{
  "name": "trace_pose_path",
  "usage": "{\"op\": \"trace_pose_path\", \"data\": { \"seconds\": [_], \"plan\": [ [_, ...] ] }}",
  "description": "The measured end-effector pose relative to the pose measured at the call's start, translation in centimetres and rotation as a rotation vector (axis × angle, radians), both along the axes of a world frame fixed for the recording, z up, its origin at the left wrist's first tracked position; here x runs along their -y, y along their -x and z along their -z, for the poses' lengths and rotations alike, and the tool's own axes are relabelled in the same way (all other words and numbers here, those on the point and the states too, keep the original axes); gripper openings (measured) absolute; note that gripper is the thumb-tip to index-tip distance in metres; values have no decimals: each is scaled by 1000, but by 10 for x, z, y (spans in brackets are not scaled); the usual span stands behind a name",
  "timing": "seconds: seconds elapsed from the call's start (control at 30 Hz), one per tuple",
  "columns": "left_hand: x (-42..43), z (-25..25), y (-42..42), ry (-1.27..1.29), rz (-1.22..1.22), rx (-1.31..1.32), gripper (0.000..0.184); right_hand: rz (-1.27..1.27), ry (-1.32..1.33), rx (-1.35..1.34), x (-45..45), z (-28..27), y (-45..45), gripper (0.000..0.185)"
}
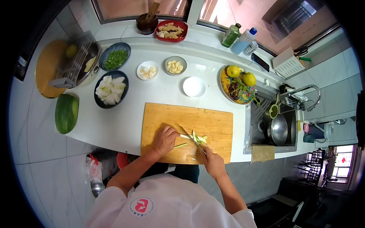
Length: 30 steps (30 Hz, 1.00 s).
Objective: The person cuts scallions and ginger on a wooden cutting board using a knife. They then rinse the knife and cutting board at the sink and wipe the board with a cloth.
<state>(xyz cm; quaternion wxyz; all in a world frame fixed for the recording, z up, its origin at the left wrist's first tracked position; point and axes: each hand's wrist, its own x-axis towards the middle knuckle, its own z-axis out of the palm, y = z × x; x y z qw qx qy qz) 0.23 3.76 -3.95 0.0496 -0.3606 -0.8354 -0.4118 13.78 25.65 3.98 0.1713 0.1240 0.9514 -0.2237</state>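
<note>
1. Head view: the left hand point(165, 140) is low over the wooden cutting board point(167, 112). Its grip is pinched on 1 end of a pale stalk point(185, 136), which lies near the middle of the board.
2. The right hand point(215, 166) has its grip wrapped round the handle of a knife point(200, 148). The blade slants by the stalk's other end. I can't tell if they touch.
3. Done: a little heap of green-and-white slices point(202, 139) sits on the board, just beside the blade.
4. Not done: the bit of stalk between the left hand and the blade looks whole. So does 1 thin green stick point(180, 145), lying closer to the person. My guess is that most of the cutting here is over.
5. Other food on the white surface point(127, 127) looks all cut or peeled: chopped greens point(116, 59) in a blue bowl, white chunks point(110, 90) in a dark bowl, and garlic cloves point(175, 65) in a small bowl.
6. The big green melon point(67, 113) lies at the left edge.
</note>
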Motion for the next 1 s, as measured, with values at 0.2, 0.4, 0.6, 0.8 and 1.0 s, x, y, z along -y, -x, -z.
{"op": "trace_pose_path", "data": {
  "seconds": [0.2, 0.4, 0.6, 0.8, 1.0],
  "plan": [
    [-2, -6, -11, 7, -129, 15, 6, 13, 62, -136, 12, 22, 12, 22],
    [8, 4, -15, 60, -67, -28, 2, 64, 196, -91, 8, 24, 37, 28],
    [9, 1, -15, -18, -69, 9, 4, 21, 86, -85, 1, -6, 12, 23],
    [10, 6, -14, -39, -37, 0, 8, -103, -12, 21, -4, -14, 2, 25],
    [12, 4, -16, -57, 13, -1, 7, -189, 6, -39, 4, 2, 20, 25]
  ]
}}
